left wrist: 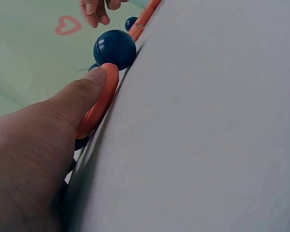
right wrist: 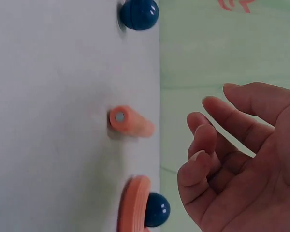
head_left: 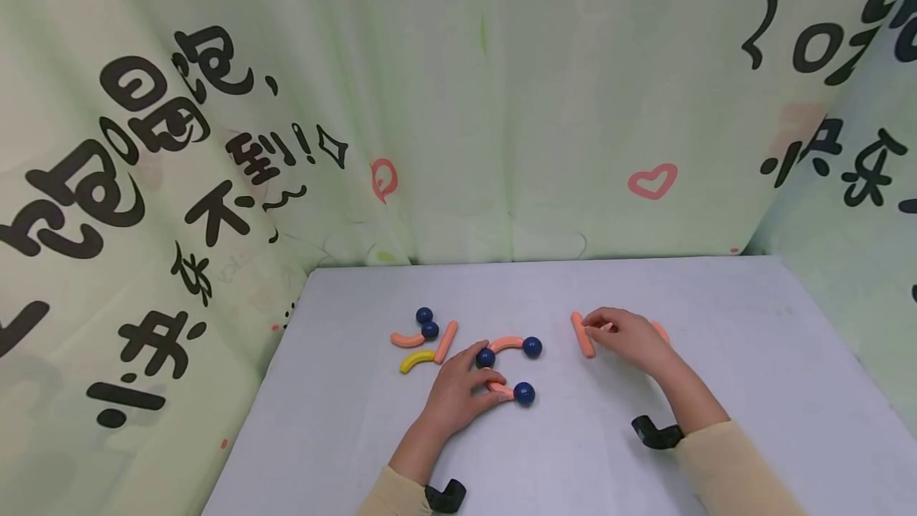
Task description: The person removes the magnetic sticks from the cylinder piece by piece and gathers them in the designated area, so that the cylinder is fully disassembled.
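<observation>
We see a bench point(head_left: 344, 436) with a pale, slightly violet surface, whose far edge lies close against a light green curtain point(head_left: 559, 102). This curtain hangs in soft folds behind the bench and also along its left and right sides. On it we notice big dark lettering point(head_left: 126, 403), mostly at the left and the upper right, and one pink heart point(head_left: 653, 196).

At the left part of the bench, we find two blue balls point(head_left: 429, 330) touching each other, one curved orange stick beside them, one straight orange stick point(head_left: 446, 341) lying slanted, and one yellow curved stick point(head_left: 417, 360) near its lower end. Toward the middle, another curved orange stick point(head_left: 508, 342) lies with a blue ball point(head_left: 532, 347) at its right end.

Of our two hands, the left hand point(head_left: 458, 392) is grasping a curved orange stick point(left wrist: 105, 94) low over the middle of the bench; its thumb lies along the stick, just beside the navy ball point(head_left: 524, 394) at the end. The right hand point(head_left: 634, 338) is released, with fingers loosely bent, above the right part of the bench. Near its fingertips lies a straight orange piece point(head_left: 583, 335), and partly hidden behind this hand we see one more orange piece point(head_left: 661, 331).
</observation>
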The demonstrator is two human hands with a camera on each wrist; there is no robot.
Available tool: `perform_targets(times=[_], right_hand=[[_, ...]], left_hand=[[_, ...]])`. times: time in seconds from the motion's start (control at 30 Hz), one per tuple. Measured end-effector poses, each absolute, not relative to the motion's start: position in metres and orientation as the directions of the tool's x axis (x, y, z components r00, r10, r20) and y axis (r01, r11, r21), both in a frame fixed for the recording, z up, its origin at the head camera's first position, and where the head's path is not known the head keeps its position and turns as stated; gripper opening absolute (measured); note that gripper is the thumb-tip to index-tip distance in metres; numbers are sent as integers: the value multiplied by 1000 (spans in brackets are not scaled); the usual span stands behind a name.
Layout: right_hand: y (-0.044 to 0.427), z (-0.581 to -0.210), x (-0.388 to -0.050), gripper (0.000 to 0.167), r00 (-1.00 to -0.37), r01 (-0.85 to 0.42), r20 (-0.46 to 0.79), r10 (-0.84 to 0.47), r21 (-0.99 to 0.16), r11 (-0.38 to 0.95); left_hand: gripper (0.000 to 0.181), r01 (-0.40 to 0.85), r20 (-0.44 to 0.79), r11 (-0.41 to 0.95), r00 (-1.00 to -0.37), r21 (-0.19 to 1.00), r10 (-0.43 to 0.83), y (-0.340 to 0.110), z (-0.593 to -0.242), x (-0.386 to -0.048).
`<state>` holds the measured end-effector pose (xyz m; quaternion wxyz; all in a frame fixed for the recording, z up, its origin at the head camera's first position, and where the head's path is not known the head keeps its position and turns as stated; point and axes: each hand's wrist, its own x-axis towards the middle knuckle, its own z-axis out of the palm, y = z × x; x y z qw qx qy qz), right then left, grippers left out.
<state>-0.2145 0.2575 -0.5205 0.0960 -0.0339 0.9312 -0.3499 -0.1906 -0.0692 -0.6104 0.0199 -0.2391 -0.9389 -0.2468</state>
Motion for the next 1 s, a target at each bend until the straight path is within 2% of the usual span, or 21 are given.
perform_targets(times=[0.13, 0.33, 0.63, 1.0], right_hand=[[234, -530, -213, 29, -968, -51, -152, -200, -661, 748], [203, -542, -214, 33, -954, -69, -162, -251, -699, 712], [175, -562, -220, 50, -966, -41, -143, -214, -735, 677], [164, -573, -225, 36, -975, -23, -142, -174, -708, 706]], left_hand=[[27, 452, 148, 767, -888, 455, 436, -69, -610, -191], [29, 443, 136, 773, -892, 454, 431, -70, -610, -190], [32, 449, 141, 776, -890, 443, 434, -70, -609, -190], [30, 479, 185, 760, -876, 439, 445, -70, -610, -190]])
